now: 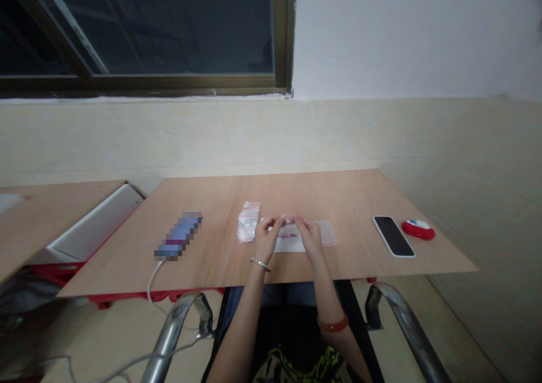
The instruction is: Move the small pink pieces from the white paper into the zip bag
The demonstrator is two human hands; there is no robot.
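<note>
Both my left hand and right hand pinch a small clear plastic piece above the white rectangular sheet. Left of the sheet lie clear plastic bags; well beyond runs the tan wooden tabletop's edge.

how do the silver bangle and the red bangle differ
Colour: the silver bangle looks metallic; the red bangle is orange-red.
Position: the silver bangle sits near the left hand, at the wrist; the red bangle sits farther up the arm from the right hand.
Shared: both encircle a bare arm.
</note>
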